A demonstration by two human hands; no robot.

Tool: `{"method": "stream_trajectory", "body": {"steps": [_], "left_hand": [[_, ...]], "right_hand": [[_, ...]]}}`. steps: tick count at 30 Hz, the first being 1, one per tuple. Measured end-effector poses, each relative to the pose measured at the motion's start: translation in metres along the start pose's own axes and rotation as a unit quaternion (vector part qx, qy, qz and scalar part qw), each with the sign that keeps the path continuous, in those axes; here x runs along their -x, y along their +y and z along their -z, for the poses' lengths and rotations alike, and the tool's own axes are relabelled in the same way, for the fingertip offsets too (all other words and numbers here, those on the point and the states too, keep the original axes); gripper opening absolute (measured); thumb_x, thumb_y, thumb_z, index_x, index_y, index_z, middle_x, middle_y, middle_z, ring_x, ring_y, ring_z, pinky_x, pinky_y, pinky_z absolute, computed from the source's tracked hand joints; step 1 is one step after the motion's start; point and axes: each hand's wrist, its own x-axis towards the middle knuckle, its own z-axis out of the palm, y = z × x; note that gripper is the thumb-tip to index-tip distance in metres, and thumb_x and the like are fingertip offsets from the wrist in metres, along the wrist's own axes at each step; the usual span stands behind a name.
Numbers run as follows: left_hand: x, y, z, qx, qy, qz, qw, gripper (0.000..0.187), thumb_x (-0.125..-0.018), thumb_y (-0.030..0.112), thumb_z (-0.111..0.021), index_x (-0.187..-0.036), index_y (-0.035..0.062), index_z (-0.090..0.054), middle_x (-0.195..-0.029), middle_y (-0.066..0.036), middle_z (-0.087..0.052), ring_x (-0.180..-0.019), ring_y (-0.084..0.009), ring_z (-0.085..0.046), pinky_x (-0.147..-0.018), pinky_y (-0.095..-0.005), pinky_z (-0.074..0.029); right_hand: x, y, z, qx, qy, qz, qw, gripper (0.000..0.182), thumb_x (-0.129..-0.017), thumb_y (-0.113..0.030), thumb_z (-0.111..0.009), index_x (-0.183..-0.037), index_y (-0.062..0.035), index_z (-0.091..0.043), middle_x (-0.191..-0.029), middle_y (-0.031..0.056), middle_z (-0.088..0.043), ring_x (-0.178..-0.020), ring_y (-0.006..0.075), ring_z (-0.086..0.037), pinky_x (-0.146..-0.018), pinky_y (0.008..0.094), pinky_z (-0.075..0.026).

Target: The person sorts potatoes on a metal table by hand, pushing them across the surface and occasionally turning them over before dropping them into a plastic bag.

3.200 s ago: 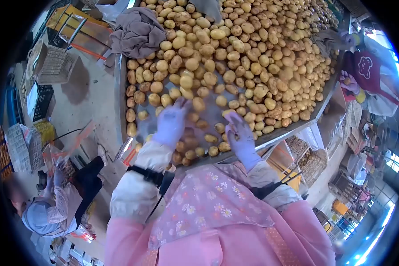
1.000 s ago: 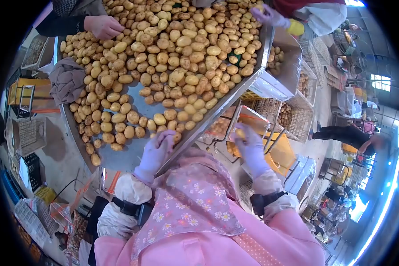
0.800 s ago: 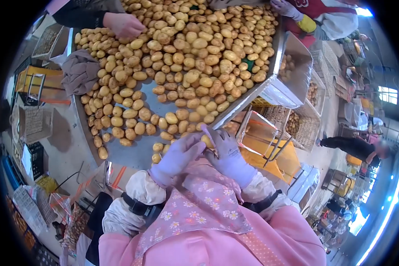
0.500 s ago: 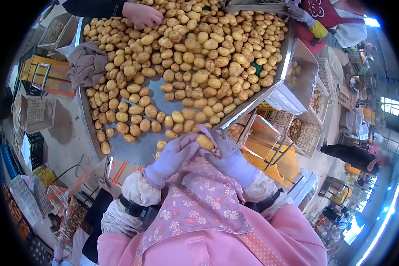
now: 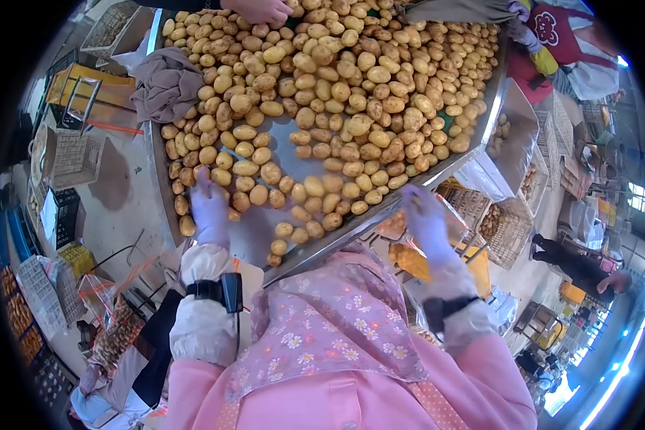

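Many yellow-brown potatoes [image 5: 380, 93] lie on a metal sorting table [image 5: 280, 143]. My left hand [image 5: 209, 211], in a pale purple glove, reaches over the table's near left part, its fingertips at a few potatoes; whether it grips one is hidden. On the right, my right hand [image 5: 426, 218], gloved alike, hovers just outside the table's slanted metal rim, above the crates. Its fingers are blurred, and I cannot make out whether they hold anything. A small group of potatoes [image 5: 299, 231] sits by the near corner between my hands.
A grey-brown cloth [image 5: 167, 84] rests on the left rim. Another person's bare hand [image 5: 261, 10] touches potatoes at the top. A gloved co-worker [image 5: 527, 36] stands at the upper right. Crates [image 5: 505, 233] and a yellow container [image 5: 408, 264] are beyond the right rim.
My hands, together around a potato before, have parted: the left moved left over the table, the right moved right past the rim. The view has shifted, and the potato is no longer seen between them.
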Motion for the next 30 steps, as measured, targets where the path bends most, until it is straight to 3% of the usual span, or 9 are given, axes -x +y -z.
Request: {"method": "stream_trajectory", "body": {"steps": [2,4,6,9,15,19,22,27,30], "left_hand": [[-0.005,0.002,-0.004,-0.208,0.062,-0.080,0.973,0.049,-0.094,0.009,-0.055,-0.142,0.0117,-0.057,-0.142,-0.019,-0.056,-0.122,-0.0349,-0.060,-0.100,-0.0423,-0.051],[0.029,0.032,-0.026,-0.298,-0.045,-0.112,0.947,0.051,-0.091,0.012,-0.059,-0.142,0.0153,-0.057,-0.148,-0.021,-0.050,-0.122,-0.0398,-0.059,-0.099,-0.0445,-0.052],[0.064,0.035,-0.024,-0.305,-0.105,-0.080,0.943,0.053,-0.089,0.012,-0.062,-0.141,0.0150,-0.058,-0.148,-0.020,-0.051,-0.122,-0.0403,-0.060,-0.099,-0.0459,-0.053],[0.101,0.014,0.023,-0.243,-0.142,-0.067,0.957,0.052,-0.088,0.013,-0.062,-0.139,0.0178,-0.058,-0.146,-0.017,-0.053,-0.105,-0.0402,-0.067,-0.089,-0.0494,-0.056],[0.013,-0.064,0.093,-0.182,0.080,-0.108,0.974,0.044,-0.096,0.016,-0.059,-0.139,0.0137,-0.059,-0.147,-0.019,-0.052,-0.123,-0.0376,-0.060,-0.091,-0.0447,-0.055],[-0.056,0.005,0.049,-0.254,0.139,-0.033,0.956,0.047,-0.097,0.015,-0.057,-0.143,0.0110,-0.056,-0.150,-0.025,-0.047,-0.126,-0.0396,-0.058,-0.096,-0.0451,-0.054],[-0.031,0.020,0.052,-0.290,0.032,0.003,0.956,0.050,-0.097,0.013,-0.057,-0.146,0.0086,-0.052,-0.151,-0.027,-0.045,-0.130,-0.0396,-0.055,-0.098,-0.0449,-0.053],[0.039,-0.017,0.021,0.008,0.071,-0.040,0.997,0.052,-0.093,0.009,-0.059,-0.144,0.0035,-0.051,-0.148,-0.025,-0.047,-0.131,-0.0409,-0.053,-0.106,-0.0455,-0.047],[0.066,0.049,-0.044,0.234,-0.120,-0.035,0.964,0.051,-0.091,0.012,-0.061,-0.140,0.0017,-0.053,-0.146,-0.023,-0.049,-0.134,-0.0414,-0.049,-0.114,-0.0488,-0.038]], "right_hand": [[-0.041,-0.021,-0.078,0.042,0.060,0.214,0.974,0.044,-0.092,-0.026,-0.067,-0.133,-0.0122,-0.060,-0.139,0.0172,-0.058,-0.124,0.0410,-0.057,-0.107,0.0496,-0.046],[-0.027,-0.101,-0.120,0.323,0.015,0.145,0.935,0.062,-0.093,-0.038,-0.064,-0.148,-0.0188,-0.047,-0.157,0.0170,-0.038,-0.142,0.0412,-0.039,-0.114,0.0706,-0.026],[-0.014,-0.103,-0.154,0.307,-0.182,0.246,0.901,0.070,-0.091,-0.053,-0.060,-0.154,-0.0293,-0.039,-0.164,0.0114,-0.028,-0.148,0.0438,-0.029,-0.110,0.0797,-0.018],[-0.027,-0.063,-0.131,0.327,-0.250,0.467,0.783,0.068,-0.087,-0.052,-0.066,-0.148,-0.0311,-0.045,-0.158,0.0055,-0.033,-0.148,0.0365,-0.026,-0.114,0.0695,-0.022],[-0.164,-0.120,-0.151,0.362,0.024,0.288,0.886,0.090,-0.085,-0.073,-0.059,-0.157,-0.0249,-0.033,-0.165,0.0190,-0.024,-0.153,0.0449,-0.019,-0.117,0.0720,-0.017],[-0.140,-0.177,-0.197,0.362,-0.035,0.251,0.897,0.078,-0.090,-0.066,-0.060,-0.154,-0.0281,-0.037,-0.163,0.0177,-0.028,-0.153,0.0438,-0.020,-0.119,0.0685,-0.014],[-0.111,-0.127,-0.141,0.241,-0.192,0.476,0.824,0.063,-0.088,-0.044,-0.070,-0.145,-0.0262,-0.051,-0.157,0.0146,-0.039,-0.148,0.0404,-0.030,-0.120,0.0547,-0.027],[-0.053,-0.066,-0.097,0.326,-0.003,0.331,0.886,0.060,-0.091,-0.031,-0.072,-0.146,-0.0194,-0.051,-0.146,0.0136,-0.050,-0.136,0.0302,-0.046,-0.116,0.0483,-0.032],[0.002,-0.098,-0.148,-0.369,-0.247,-0.011,0.896,0.042,-0.101,-0.014,-0.058,-0.142,-0.0053,-0.051,-0.131,0.0138,-0.061,-0.113,0.0175,-0.061,-0.097,0.0320,-0.049]]}}
